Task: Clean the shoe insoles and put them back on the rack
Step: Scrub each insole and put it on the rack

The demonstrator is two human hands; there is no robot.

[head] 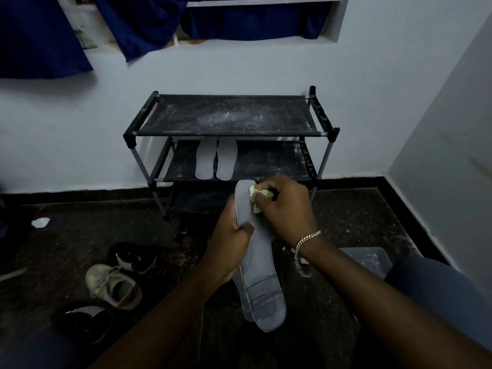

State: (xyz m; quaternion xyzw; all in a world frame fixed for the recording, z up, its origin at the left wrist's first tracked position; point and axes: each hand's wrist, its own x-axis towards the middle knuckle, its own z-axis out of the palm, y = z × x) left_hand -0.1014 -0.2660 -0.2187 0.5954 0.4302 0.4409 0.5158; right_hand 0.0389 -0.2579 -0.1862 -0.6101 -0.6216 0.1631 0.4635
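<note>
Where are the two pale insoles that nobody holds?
The two pale insoles lie side by side on the middle shelf of the shoe rack, left of its centre, in the head view.

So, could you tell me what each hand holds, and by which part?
The left hand grips the insole around its front half, thumb on top; the right hand holds a crumpled pale cloth against the toe end.

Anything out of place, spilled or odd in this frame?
Yes. Whitish dust or powder speckles the rack's top shelf. A crumpled white scrap lies on the floor at left; a beige sneaker and striped black shoe lie loose there too. The insole looks intact.
</note>
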